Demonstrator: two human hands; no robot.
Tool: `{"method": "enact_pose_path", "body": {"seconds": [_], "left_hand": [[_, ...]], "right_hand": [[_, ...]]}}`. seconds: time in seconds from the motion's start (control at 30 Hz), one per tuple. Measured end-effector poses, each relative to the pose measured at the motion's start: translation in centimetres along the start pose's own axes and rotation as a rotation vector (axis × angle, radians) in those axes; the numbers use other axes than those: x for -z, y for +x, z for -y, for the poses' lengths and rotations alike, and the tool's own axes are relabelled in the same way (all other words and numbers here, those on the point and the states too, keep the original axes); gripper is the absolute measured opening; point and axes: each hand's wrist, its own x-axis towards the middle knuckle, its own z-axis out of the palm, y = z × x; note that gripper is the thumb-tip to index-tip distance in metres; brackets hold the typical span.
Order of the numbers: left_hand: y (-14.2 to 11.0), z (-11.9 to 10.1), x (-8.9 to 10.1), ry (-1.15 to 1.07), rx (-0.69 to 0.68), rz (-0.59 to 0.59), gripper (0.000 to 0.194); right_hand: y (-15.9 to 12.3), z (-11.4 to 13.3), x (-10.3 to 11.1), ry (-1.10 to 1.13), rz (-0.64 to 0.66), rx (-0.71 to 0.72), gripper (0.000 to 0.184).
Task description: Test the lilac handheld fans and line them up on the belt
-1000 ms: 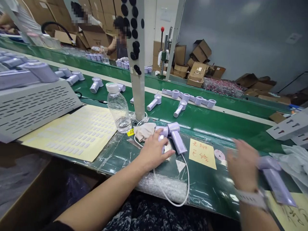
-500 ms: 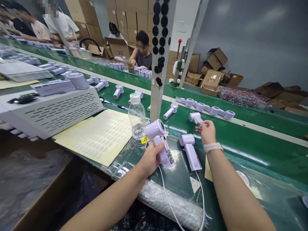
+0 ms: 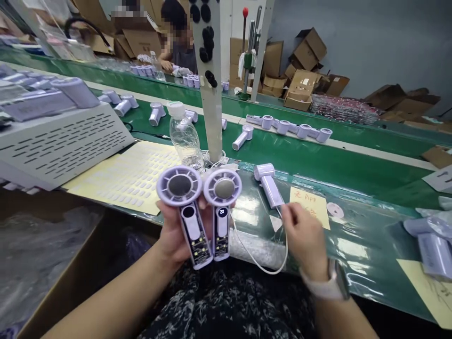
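Observation:
My left hand (image 3: 173,235) is closed round two lilac handheld fans (image 3: 197,207), held side by side with their round heads up and their handles facing me. The right-hand fan shows a small lit display. My right hand (image 3: 303,235) hovers over the workbench with its fingers pinched at the end of a white cable (image 3: 261,263), right by the handle of a third lilac fan (image 3: 269,183) lying on the plastic-covered bench. A pale band sits on my right wrist.
A water bottle (image 3: 184,136) stands by a white post (image 3: 212,94). Yellow sticker sheets (image 3: 130,176) lie left, beside a vented white machine (image 3: 60,141). Several fans lie on the green conveyor (image 3: 318,160). A yellow note (image 3: 310,207) and more fans (image 3: 431,235) sit right. A person works across the belt.
My left hand went from one fan to two, raised with their faces toward me. My right hand drew back from the conveyor to the cable by the fan on the bench.

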Motion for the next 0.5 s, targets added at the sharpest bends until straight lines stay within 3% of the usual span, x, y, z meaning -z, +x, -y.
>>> {"method": "enact_pose_path", "body": {"seconds": [0.1,0.23,0.33,0.43,0.5], "left_hand": [[-1.3,-0.1,0.5,0.013,0.001,-0.042,0.062],[-1.6,0.9,0.0,0.012,-0.012,-0.038,0.065],[-1.8,0.8,-0.3,0.053,-0.013,-0.036,0.069],[-2.0,0.2,-0.3,0.11,-0.039,-0.068,0.073],[-1.8,-0.1,-0.5,0.108,-0.089,-0.098,0.074]], "right_hand": [[2.7,-1.7,0.5,-0.132,-0.03,-0.023,0.026],[3.9,-0.2,-2.0,-0.181,0.082,0.056,0.029],[2.3,1.4,-2.6,-0.134,0.217,0.127,0.028],[-0.2,2.1,-1.5,0.017,0.397,0.188,0.007],[-1.8,2.4,-0.9,0.15,0.44,0.198,0.023]]}}
